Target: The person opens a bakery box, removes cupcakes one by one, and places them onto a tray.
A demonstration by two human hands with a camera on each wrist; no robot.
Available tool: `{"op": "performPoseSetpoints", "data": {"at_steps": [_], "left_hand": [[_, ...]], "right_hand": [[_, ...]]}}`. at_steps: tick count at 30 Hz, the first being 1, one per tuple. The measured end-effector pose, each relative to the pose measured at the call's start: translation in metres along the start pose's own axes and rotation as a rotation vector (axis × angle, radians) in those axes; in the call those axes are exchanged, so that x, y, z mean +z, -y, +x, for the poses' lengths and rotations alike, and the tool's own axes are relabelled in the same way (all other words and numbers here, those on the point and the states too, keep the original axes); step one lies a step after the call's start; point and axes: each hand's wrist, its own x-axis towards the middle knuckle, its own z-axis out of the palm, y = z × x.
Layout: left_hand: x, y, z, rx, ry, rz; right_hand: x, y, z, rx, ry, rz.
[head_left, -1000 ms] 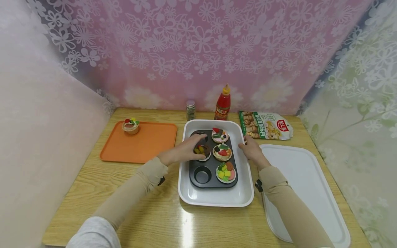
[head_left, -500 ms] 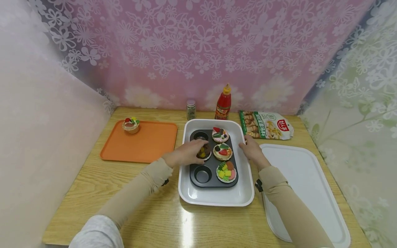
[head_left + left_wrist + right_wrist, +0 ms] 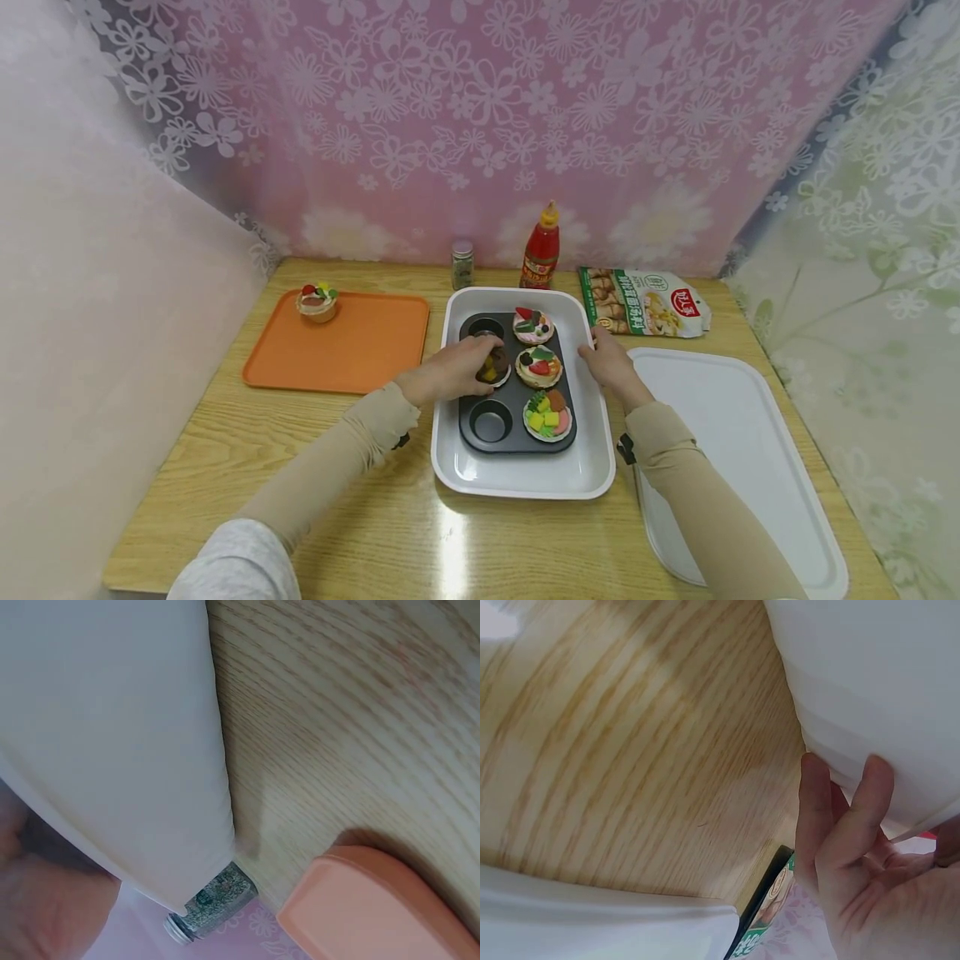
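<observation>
A deep white tray (image 3: 592, 467) holds a dark muffin tin (image 3: 517, 444). My left hand (image 3: 453, 368) reaches over the tray's left rim, its thumb and fingers around a chocolate-coloured toy tart (image 3: 497, 367) in the tin's middle left cup. Fingers hide part of that tart. Three more toy tarts fill the tin's right column: a pink-cream one (image 3: 533, 327), a strawberry one (image 3: 538, 368) and one with yellow cubes (image 3: 547, 417). At the tray's right rim my right hand (image 3: 609, 360) grips the edge, with fingers (image 3: 853, 817) against the outer wall in the right wrist view.
An orange tray (image 3: 360, 346) bearing another toy tart (image 3: 317, 305) lies at left. Behind the white tray stand a spice jar (image 3: 462, 265) and a red sauce bottle (image 3: 541, 254). A food packet (image 3: 647, 303) and a flat white tray (image 3: 738, 450) lie at right.
My left hand has shifted slightly down and nearer over the chocolate-coloured tart, and its fingers have closed around it, uncovering the upper left cup more. The right hand stays on the rim.
</observation>
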Motion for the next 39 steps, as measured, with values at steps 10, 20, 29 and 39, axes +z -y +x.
{"op": "performPoseSetpoints", "data": {"at_steps": [10,20,29,39], "left_hand": [[0.001,0.003,0.001,0.028,-0.040,-0.010],[-0.003,0.005,0.000,0.026,-0.016,-0.098],[-0.008,0.006,-0.001,0.007,-0.029,-0.212],[-0.042,0.007,-0.005,0.045,-0.147,-0.250]], "right_hand": [[0.000,0.000,0.000,-0.021,-0.025,-0.025],[0.002,0.001,-0.001,0.000,-0.023,-0.021],[0.002,0.003,-0.002,0.011,-0.013,-0.021],[0.001,0.004,-0.004,-0.001,-0.012,-0.039]]}}
